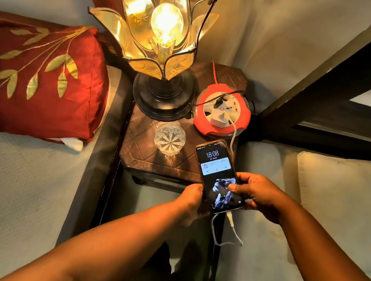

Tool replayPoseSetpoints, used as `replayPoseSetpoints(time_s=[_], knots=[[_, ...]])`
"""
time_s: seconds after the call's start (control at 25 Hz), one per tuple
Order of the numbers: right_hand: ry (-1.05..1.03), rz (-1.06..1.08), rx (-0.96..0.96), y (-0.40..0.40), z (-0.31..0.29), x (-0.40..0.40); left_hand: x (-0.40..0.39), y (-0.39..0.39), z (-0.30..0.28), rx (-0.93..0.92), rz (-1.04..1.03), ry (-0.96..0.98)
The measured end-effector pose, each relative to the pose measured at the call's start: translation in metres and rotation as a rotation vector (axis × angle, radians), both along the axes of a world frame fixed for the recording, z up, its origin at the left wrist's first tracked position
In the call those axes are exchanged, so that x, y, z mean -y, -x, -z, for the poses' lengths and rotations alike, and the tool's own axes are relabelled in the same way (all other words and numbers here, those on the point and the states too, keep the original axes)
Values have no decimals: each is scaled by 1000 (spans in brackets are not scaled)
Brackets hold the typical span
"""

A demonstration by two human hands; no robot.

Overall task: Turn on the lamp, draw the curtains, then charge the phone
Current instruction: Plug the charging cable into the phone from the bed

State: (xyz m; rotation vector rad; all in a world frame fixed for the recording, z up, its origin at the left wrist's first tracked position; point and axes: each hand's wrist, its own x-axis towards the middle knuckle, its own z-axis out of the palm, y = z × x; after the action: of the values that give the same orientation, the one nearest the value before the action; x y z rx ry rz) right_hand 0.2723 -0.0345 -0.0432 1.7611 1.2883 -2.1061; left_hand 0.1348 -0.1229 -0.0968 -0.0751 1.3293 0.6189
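Head view: both hands' fingers [244, 178] curl around the lit phone [219, 175], cable [231, 224] plugged in.

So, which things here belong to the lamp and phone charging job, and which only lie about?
Belong: lamp, phone, white cable, white charger, red extension reel, left hand, right hand.
Lying about: glass tumbler, red cushion.

The small table [142, 157] is crowded. Its back is filled by the lamp [163, 46] and the red cord reel [223, 112]. A glass [170, 139] is set just in front of the lamp. Bare wood is left at the front left corner. A white cable [230, 231] is hung in the gap below the phone [218, 175].
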Motion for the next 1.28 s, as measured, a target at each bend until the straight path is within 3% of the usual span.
replayPoseSetpoints(time_s=[0.24,0.36,0.52,0.56,0.64,0.72,0.8,0.84,1.0,1.12,1.28], knots=[[35,-137,79,24,9,-16,-1,0,19,113,4,92],[8,-147,122,39,21,-12,10,20,21,-16,240,128],[-96,-73,179,42,33,-8,22,69,13,-421,414,12],[-137,-69,202,43,35,-8,24,83,7,-576,498,-64],[-208,-58,244,45,40,-7,26,106,-7,-1057,642,-276],[-275,-51,285,49,43,-6,19,123,-29,-1475,496,-584],[-331,-82,343,53,44,-7,5,134,-41,-1663,393,-852],[-357,-119,375,56,43,-7,-5,137,-44,-1683,446,-859],[-450,-324,505,64,39,3,-33,137,-44,-1388,861,-470],[-516,-500,585,68,41,16,-38,136,-40,-1456,1007,-472],[-646,-618,619,66,45,20,-38,137,-36,-1540,953,-523]])
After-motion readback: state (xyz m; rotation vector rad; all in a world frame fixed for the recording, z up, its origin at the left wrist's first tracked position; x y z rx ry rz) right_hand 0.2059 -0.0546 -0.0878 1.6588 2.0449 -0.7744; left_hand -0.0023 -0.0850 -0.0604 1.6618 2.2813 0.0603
